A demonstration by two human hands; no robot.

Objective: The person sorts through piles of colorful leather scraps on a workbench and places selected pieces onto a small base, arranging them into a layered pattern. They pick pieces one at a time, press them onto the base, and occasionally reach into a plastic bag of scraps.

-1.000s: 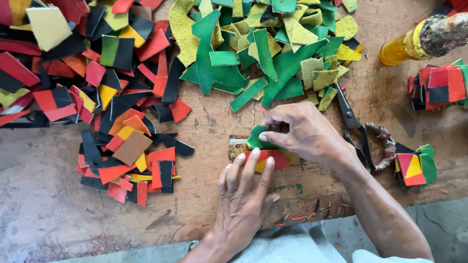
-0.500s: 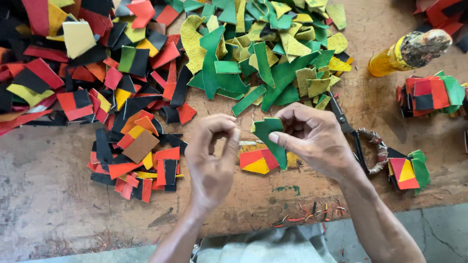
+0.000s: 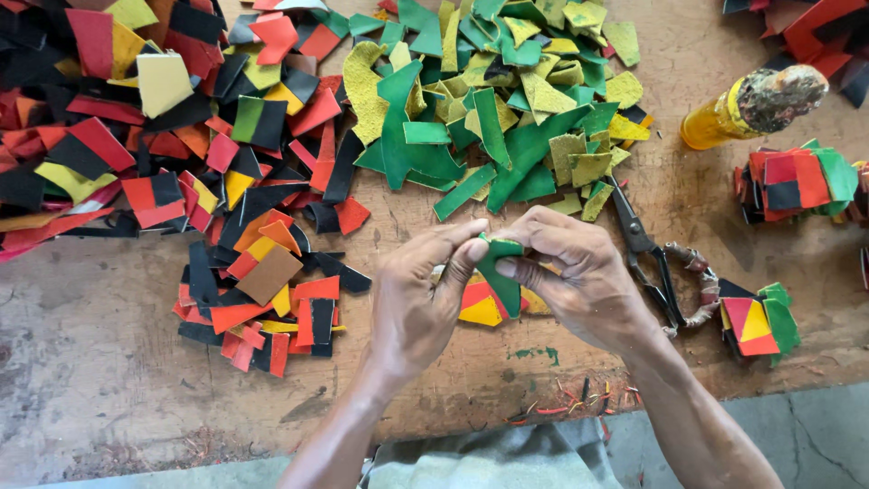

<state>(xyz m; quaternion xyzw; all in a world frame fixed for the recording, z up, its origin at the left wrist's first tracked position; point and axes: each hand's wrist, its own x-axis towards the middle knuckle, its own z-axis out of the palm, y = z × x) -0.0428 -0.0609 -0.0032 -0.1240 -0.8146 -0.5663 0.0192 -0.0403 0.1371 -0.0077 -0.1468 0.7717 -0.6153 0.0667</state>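
Left hand [image 3: 421, 294]: closed; thumb and forefinger pinch the upper left edge of the green piece. Palm side is turned away from the camera.
Right hand [image 3: 579, 272]: closed; fingertips grip the right edge of the same green piece. The curled fingers hide part of it.
Green piece [image 3: 500, 272]: held between both hands, just above the bench, near the front edge. Its full outline cannot be made out.
Patchwork [image 3: 480, 303]: red and yellow triangles, lying on the bench directly under the hands. Mostly covered; only a lower corner shows.
Bench [image 3: 90, 362]: worn brown surface, scuffed and stained. Front edge runs across the lower part of the view.
Green pile [image 3: 489, 118]: green and olive offcuts, behind the hands. Top of the pile is cut off by the frame.
Mixed pile [image 3: 154, 127]: red, black, yellow and orange offcuts, to the left. Cut off at the left and top edges.
Scissors [image 3: 647, 258]: black, just right of the right hand. The handles appear wrapped, possibly in cord; the wrist covers part of them.
Bottle [image 3: 724, 118]: yellow, lying tilted at upper right, with a crusted cap.
Stacks [image 3: 759, 321]: sewn multicolour patches at the right; the far ones are cut off by the frame.
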